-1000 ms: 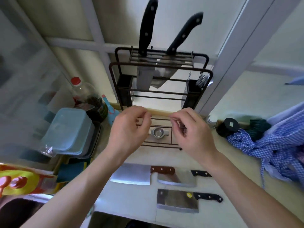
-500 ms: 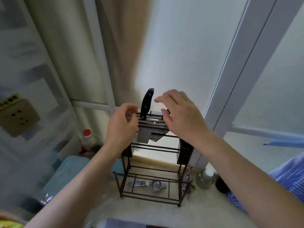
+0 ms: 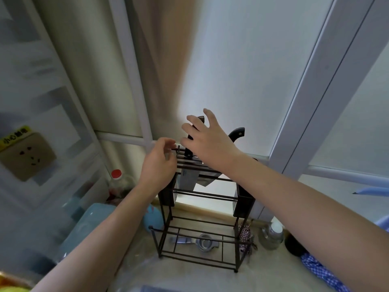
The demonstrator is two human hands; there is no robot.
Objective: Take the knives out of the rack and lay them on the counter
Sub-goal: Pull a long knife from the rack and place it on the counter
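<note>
Head view. We note the rack (image 3: pixel 202 207), a dark wire frame, standing upright on the counter (image 3: pixel 263 277) against the window frame. Two knives remain in its top slots. The left knife (image 3: pixel 192 144) stands nearly vertical, handle up, blade hanging down through the bars. The right knife (image 3: pixel 236 134) leans, its handle tilted up and to the right.

Right hand (image 3: pixel 207 140): fingers spread apart, clamped on nothing, palm lying across the front of the left knife's handle. Whether skin touches the handle we cannot tell. Left hand (image 3: pixel 159 165): fingers loosely curled, holding nothing, just beside the rack's top left corner; contact with the bar is uncertain.

Key relation, as we judge it: the left knife's long axis runs up and down, and the right hand is the nearer one, level with the handle. The draw must go straight upward along that axis, so the blade clears the slot bars. The left hand looks placed to steady the frame.

Surroundings: a red-capped bottle (image 3: pixel 117 182) and a blue container (image 3: pixel 88 226) left of the rack, a glass jar (image 3: pixel 271 234) and checked cloth (image 3: pixel 320 270) to its right, a small metal strainer (image 3: pixel 205 242) on the bottom shelf. Nothing stands above the handles. The leaning right knife sits close behind the right wrist and could be knocked.
</note>
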